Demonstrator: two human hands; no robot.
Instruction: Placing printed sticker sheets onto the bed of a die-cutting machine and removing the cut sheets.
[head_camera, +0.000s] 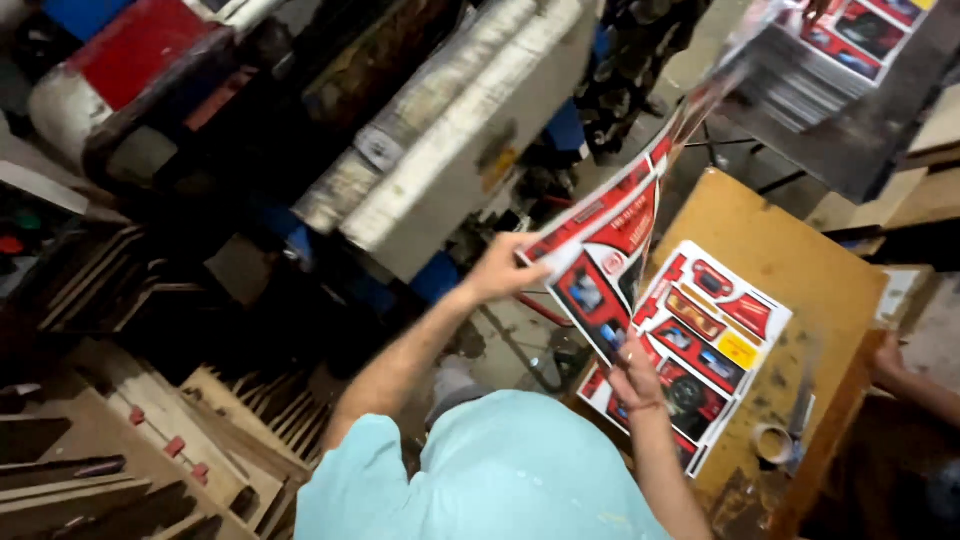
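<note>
I hold a red, white and black printed card sheet (610, 245) up on edge above a wooden table (800, 270). My left hand (505, 268) grips its upper left edge. At the sheet's lower corner my right hand (635, 378) pinches it, close to the table. A flat pile of the same printed sheets (715, 330) lies on the table just right of the held one. The held sheet bends upward toward the top right.
A grey machine body (450, 150) fills the top middle. Another stack of printed sheets (840, 50) sits top right. A tape roll (772, 442) rests on the table's near corner. Another person's arm (905, 375) shows at the right edge. Wooden boards (130, 450) lie lower left.
</note>
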